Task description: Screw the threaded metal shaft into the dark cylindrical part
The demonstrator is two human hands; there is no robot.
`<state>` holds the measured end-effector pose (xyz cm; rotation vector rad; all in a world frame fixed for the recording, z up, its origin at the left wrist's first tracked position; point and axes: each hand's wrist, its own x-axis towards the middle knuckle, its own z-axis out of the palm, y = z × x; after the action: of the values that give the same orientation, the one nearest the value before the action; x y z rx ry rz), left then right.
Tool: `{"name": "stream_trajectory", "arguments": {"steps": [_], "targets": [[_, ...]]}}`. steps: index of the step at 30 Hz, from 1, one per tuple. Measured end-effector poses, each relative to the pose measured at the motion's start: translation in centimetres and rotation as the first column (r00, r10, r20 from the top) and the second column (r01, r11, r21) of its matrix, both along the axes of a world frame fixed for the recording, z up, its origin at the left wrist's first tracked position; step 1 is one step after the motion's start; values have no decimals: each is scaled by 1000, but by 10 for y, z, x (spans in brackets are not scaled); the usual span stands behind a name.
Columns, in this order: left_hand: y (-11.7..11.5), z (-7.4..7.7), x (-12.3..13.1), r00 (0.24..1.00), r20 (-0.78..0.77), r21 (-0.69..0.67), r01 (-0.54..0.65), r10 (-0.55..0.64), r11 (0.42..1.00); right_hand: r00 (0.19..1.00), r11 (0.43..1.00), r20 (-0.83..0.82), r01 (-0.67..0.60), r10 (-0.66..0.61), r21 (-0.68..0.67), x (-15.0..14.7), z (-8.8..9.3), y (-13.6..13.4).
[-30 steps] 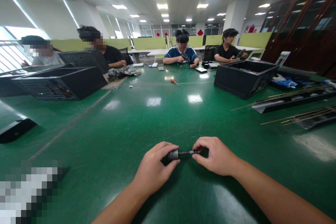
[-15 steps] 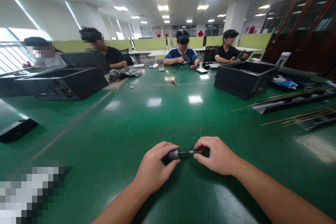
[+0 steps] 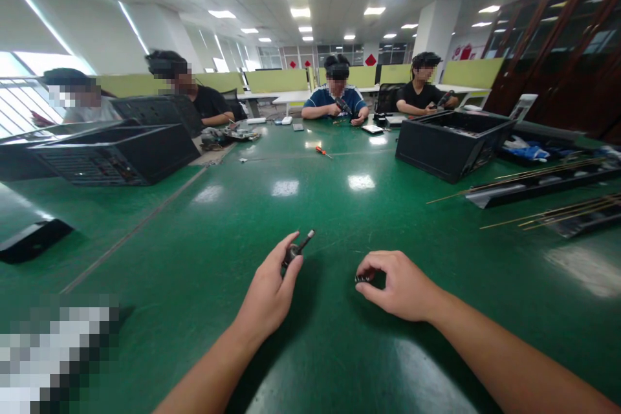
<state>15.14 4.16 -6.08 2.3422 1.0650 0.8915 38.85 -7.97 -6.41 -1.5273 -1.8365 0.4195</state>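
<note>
My left hand (image 3: 266, 288) is wrapped round the dark grip of a bit screwdriver (image 3: 305, 244). Its thin shaft points up and to the right, ending in a silver tip, while most of the handle is hidden in the palm. To the right, my right hand (image 3: 395, 284) pinches a small black strip with bright spots (image 3: 361, 279) between thumb and fingers. It is too small to make out fully. The two hands are apart, both over the green tabletop (image 3: 310, 207).
An orange screwdriver (image 3: 321, 151) lies farther off. Black computer cases stand at left (image 3: 116, 155) and right (image 3: 451, 145). Thin brass-coloured rods (image 3: 572, 210) rest on dark metal panels at right. A dark panel (image 3: 33, 239) lies at left. Several co-workers sit across the table.
My left hand has drawn the screwdriver away to the left, off the black strip, and its shaft has tilted upward. My right hand has hardly moved.
</note>
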Motion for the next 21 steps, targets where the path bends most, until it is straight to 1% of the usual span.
{"name": "stream_trajectory", "arguments": {"steps": [3, 5, 7, 9, 11, 12, 14, 15, 17, 21], "targets": [[12, 0, -5, 998, 65, -43, 6, -3, 999, 1000, 1000, -3, -7, 7, 0, -1, 0, -1], [20, 4, -10, 998, 69, -83, -6, 12, 997, 1000, 1000, -3, -7, 7, 1, -2, 0, -1], [28, 12, -19, 997, 18, -91, -71, 73, 993, 1000, 1000, -4, -8, 8, 1, -3, 1, -1], [38, 21, -31, 982, -100, -40, -166, 162, 985, 1000, 1000, -9, -13, 13, 2, -3, 1, -1], [49, 30, -45, 932, -248, 25, -268, 266, 963, 1000, 1000, -15, -17, 17, 4, -3, 1, -1], [54, 35, -52, 891, -321, 40, -325, 320, 945, 1000, 1000, -17, -18, 18, 4, -3, 1, -1], [62, 44, -67, 805, -447, 26, -425, 391, 905, 1000, 1000, -22, -21, 21, 7, -3, 0, -2], [66, 48, -74, 769, -494, 8, -462, 405, 887, 999, 1000, -23, -22, 23, 8, -3, 0, -2], [72, 56, -90, 725, -556, -20, -500, 406, 866, 999, 1000, -19, -25, 25, 8, -3, 0, -2], [80, 64, -122, 684, -620, -85, -544, 383, 835, 999, 999, -18, -32, 32, 0, -4, 1, -1]]}}
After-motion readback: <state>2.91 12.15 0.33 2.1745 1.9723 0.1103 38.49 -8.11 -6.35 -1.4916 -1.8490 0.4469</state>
